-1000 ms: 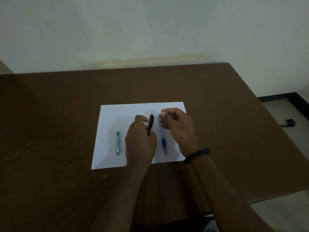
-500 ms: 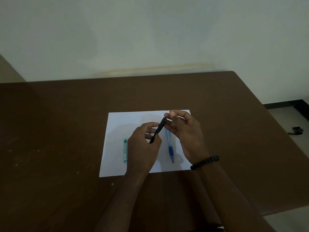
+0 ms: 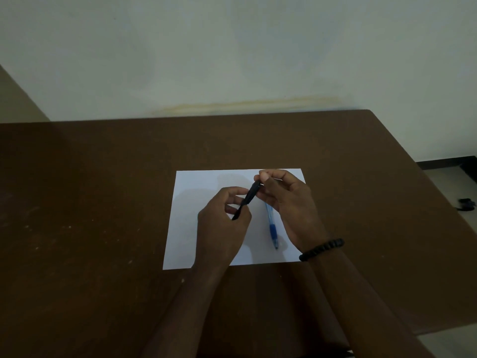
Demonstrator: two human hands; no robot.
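Fingertips of my left hand [image 3: 222, 228] and right hand [image 3: 286, 202] are pinching the slim black plastic pen [image 3: 249, 197] above the white paper sheet [image 3: 196, 184], running seven to one o'clock, leaning further than a second ago.

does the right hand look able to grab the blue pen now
Probably not at once: the right hand pinches the top of the black pen, which the left hand grips lower down. The blue pen lies on the paper close beside it, nothing else in the way.
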